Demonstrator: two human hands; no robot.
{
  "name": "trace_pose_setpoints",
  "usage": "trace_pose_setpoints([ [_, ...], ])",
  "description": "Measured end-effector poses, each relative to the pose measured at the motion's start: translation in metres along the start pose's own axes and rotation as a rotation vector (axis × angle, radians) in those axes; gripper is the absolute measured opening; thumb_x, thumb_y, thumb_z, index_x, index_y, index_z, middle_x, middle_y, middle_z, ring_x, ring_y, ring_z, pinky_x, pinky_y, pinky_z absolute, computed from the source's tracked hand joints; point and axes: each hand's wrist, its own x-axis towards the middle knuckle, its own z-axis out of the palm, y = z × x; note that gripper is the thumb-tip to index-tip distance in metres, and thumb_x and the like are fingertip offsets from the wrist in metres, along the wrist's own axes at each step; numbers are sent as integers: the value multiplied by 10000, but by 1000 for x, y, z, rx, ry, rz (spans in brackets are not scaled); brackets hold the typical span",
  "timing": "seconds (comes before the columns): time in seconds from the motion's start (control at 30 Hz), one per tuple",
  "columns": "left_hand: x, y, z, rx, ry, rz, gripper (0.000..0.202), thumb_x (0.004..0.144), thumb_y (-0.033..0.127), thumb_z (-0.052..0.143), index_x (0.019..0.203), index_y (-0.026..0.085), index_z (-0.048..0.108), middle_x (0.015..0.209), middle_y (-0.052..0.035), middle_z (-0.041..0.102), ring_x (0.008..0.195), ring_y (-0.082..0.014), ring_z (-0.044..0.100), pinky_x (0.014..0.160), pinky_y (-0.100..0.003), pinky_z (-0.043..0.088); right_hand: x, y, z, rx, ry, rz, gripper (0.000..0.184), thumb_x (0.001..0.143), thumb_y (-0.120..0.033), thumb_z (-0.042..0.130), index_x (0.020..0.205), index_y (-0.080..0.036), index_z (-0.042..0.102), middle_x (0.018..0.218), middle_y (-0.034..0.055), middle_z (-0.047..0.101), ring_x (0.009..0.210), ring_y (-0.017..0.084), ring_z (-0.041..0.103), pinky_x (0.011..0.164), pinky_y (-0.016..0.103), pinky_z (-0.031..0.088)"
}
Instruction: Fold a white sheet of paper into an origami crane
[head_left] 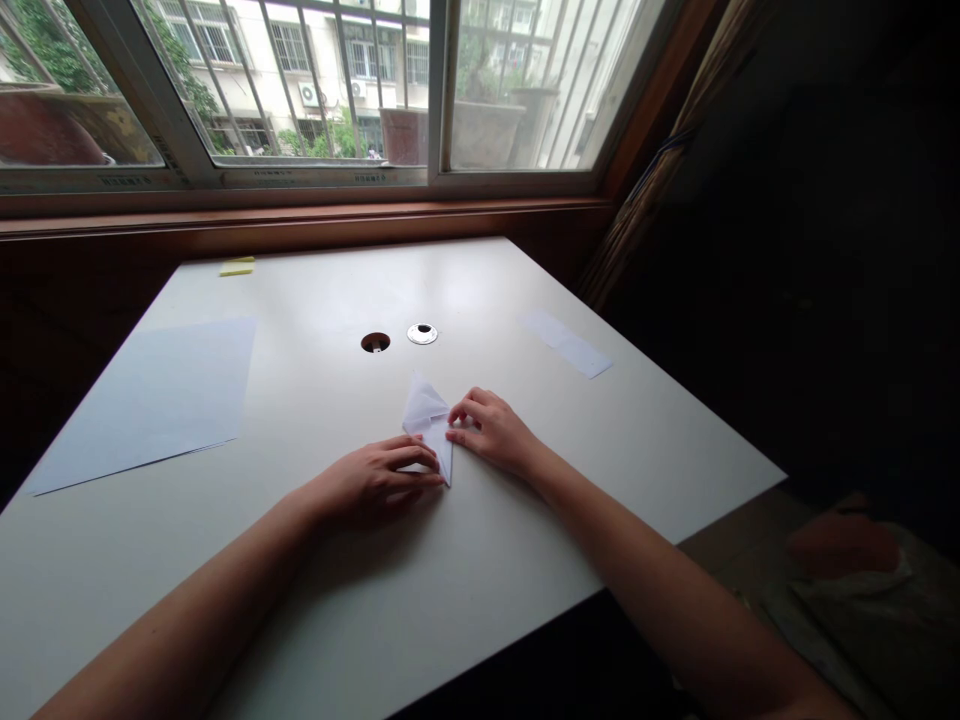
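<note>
A small folded white paper (426, 412), shaped like a narrow kite, lies on the white table (480, 560) in front of me. My left hand (375, 478) rests on its near left edge, fingers pressed flat together on the paper. My right hand (491, 428) pinches the paper's right side with curled fingertips. The paper's far flap stands slightly raised.
A stack of white sheets (154, 400) lies at the left. A paper strip (566, 343) lies at the right. A cable hole (375, 342) and its round cap (422, 333) sit beyond the paper. A yellow sticky pad (237, 266) is at the far left corner, under the window.
</note>
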Motion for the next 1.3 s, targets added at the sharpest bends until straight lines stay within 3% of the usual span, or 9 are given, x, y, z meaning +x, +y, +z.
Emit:
trace_pose_setpoints([
  [0.43,2,-2,2,183,-37,22,342,964,194,527,1287,226,634,1246,-83,668,1226,-217,589,1154,-412,436,0,0,0,-9,-10,-1,129,850,-315,735,942,-238,688,932,25,596,879,174,555,821,312,435],
  [0.7,-7,-15,9,256,118,-159,350,957,195,512,1279,240,641,1283,-25,681,1183,-165,651,1122,-351,492,0,1,1,-34,-23,-13,190,872,-317,708,1053,-263,703,946,32,608,907,183,569,864,326,440],
  [0.97,-8,-18,9,319,68,-293,457,929,196,479,1378,193,562,1413,-81,580,1311,-240,553,1149,-435,460,-3,-1,4,-166,-70,-47,359,940,-313,611,1298,-338,624,1043,51,589,953,194,557,884,345,410],
  [1.3,-4,-16,7,333,68,-385,404,950,270,511,1343,208,583,1439,-94,546,1327,-278,491,1123,-484,429,-5,-4,5,-241,-80,-67,353,968,-310,562,1311,-370,622,1034,54,569,936,193,529,865,344,379],
])
